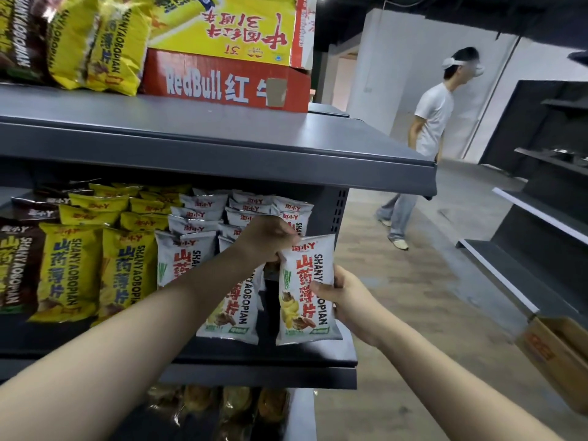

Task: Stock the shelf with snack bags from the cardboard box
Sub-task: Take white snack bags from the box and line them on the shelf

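Note:
A white snack bag (307,291) with red lettering stands upright at the right end of the middle shelf (254,358). My right hand (346,297) grips its right edge, thumb across the front. My left hand (267,238) pinches its top left corner. Another white bag (232,310) stands just left of it, partly behind my left forearm. Rows of white bags (203,214), yellow bags (73,268) and brown bags (16,259) fill the shelf to the left. A cardboard box (556,354) sits on the floor at the far right.
The top shelf (222,135) overhangs the bags and carries a red RedBull carton (222,81), a yellow carton and more yellow bags. A person in a white shirt (429,122) stands in the aisle ahead. Dark shelving (541,218) lines the right side.

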